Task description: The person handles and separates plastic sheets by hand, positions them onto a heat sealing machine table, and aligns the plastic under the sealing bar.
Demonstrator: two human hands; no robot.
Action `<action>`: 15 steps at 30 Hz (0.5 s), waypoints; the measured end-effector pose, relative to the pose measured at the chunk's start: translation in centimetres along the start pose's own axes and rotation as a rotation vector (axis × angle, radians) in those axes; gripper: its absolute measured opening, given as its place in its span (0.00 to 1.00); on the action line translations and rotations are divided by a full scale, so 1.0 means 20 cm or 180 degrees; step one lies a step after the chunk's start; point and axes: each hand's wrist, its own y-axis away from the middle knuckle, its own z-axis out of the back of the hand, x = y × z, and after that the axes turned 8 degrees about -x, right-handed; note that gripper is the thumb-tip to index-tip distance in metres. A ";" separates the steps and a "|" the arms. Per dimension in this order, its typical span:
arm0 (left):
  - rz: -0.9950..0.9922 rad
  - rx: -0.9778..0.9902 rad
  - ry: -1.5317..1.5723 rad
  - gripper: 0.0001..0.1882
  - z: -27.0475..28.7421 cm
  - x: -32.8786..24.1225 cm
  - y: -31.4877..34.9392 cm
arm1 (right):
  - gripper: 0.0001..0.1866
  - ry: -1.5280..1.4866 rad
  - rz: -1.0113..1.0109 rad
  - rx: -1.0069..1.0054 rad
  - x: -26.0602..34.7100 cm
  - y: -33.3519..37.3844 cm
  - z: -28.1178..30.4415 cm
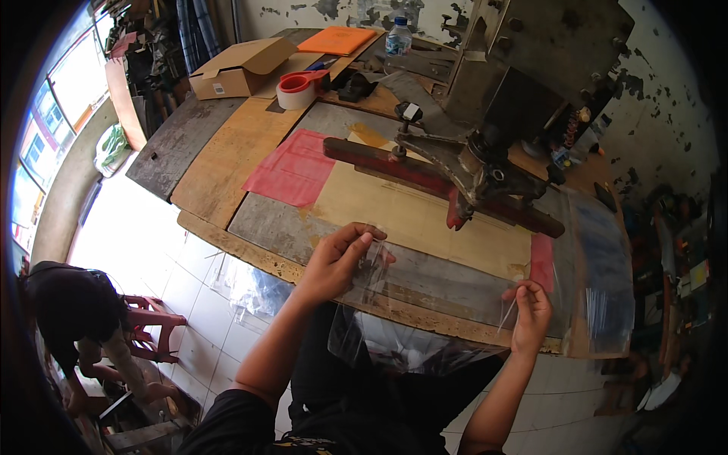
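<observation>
My left hand (339, 262) is at the near edge of the workbench, closed in a pinch on thin clear plastic (347, 334), which hangs below it in front of my lap. Farther right, my right hand (530, 312) has its fingers closed on a narrow clear plastic edge; whether this belongs to the same piece I cannot tell. Beyond both hands, a cream sheet (425, 216) lies on the grey metal bed (265, 227), with pink sheeting (292, 168) at its left end. Over it stretches the red bar (394, 168) of a heavy metal press (485, 163).
A stack of clear plastic sheets (607, 303) lies at the bench's right end. Toward the back left are a tape dispenser (298, 92), a cardboard box (235, 72), an orange folder (337, 40) and a water bottle (397, 42). Another person (80, 318) bends near a red stool (155, 326).
</observation>
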 end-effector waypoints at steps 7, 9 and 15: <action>-0.0455 -0.0080 -0.0103 0.13 0.00 0.05 0.00 | 0.12 -0.0009 0.0036 0.0022 0.00 0.01 0.00; -0.0452 -0.0369 -0.0239 0.12 -0.01 0.05 0.00 | 0.12 -0.0005 0.0054 0.0025 0.00 0.01 0.00; -0.0400 -0.0720 -0.0491 0.14 -0.01 0.07 0.00 | 0.13 0.0032 0.0066 -0.0013 0.00 0.01 0.01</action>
